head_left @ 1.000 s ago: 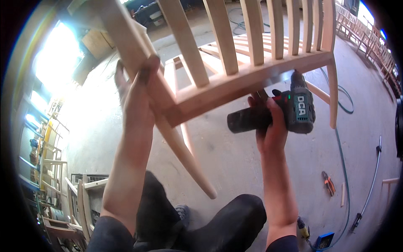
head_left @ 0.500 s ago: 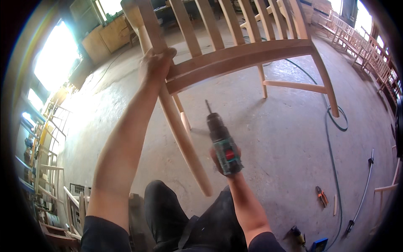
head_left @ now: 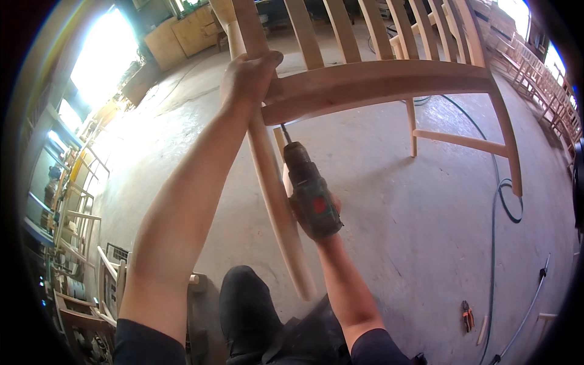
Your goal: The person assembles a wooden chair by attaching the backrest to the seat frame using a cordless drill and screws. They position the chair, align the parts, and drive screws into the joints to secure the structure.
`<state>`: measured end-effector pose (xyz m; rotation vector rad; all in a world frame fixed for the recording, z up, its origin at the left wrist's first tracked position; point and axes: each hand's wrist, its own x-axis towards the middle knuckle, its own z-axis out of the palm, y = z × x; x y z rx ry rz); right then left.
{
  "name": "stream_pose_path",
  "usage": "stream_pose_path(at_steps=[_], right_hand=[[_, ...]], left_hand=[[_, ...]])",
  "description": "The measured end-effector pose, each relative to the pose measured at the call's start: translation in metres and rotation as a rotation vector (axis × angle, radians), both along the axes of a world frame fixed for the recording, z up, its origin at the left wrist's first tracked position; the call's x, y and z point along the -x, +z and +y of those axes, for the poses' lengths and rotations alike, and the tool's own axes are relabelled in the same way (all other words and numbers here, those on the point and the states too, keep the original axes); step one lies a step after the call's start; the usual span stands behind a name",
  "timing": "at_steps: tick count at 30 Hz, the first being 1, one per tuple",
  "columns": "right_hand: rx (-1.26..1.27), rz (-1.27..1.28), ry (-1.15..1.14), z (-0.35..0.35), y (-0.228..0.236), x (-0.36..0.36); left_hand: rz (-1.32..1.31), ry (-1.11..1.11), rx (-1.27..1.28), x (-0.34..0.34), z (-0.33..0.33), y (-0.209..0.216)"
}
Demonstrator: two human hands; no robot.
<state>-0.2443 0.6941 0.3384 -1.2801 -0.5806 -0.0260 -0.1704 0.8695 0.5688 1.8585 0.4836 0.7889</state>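
An unfinished wooden chair stands tilted before me, its slatted back at the top of the view. My left hand is wrapped round the chair's left post, where the curved rail meets it. In my right hand is a dark green cordless drill with a red patch, pointing away from me. The drill's thin bit reaches the underside of the rail near the left leg; whether it has entered the wood cannot be seen. The fingers of my right hand are mostly hidden behind the drill.
Orange-handled pliers and a small wood strip lie on the concrete floor at lower right. A green hose runs past them, beside a thin metal rod. Chair frames line the left side and far right.
The drill has moved up and left, from apart from the chair to the rail's underside beside the left leg. My left hand keeps its hold on the post. The whole view has shifted slightly.
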Motion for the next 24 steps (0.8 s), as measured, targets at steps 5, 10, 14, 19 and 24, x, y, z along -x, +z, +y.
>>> stream_pose_path(at_steps=[5,10,14,19,24], right_hand=[[0.263,-0.003,-0.139,0.008,0.008,-0.002],[0.342,-0.15,-0.191,-0.024,-0.008,0.007],[0.145,-0.294,-0.252,-0.047,-0.03,0.007],[-0.518,0.677,0.298,-0.077,-0.044,0.016],[-0.141,0.342,0.058,-0.084,-0.049,0.023]], left_hand=[[0.011,-0.052,0.092,0.007,-0.01,-0.001],[0.064,0.023,0.018,0.016,-0.035,-0.011],[0.095,0.076,-0.036,0.034,-0.064,-0.018],[0.164,0.072,-0.037,0.036,-0.083,-0.03],[0.222,0.09,-0.051,0.041,-0.095,-0.033]])
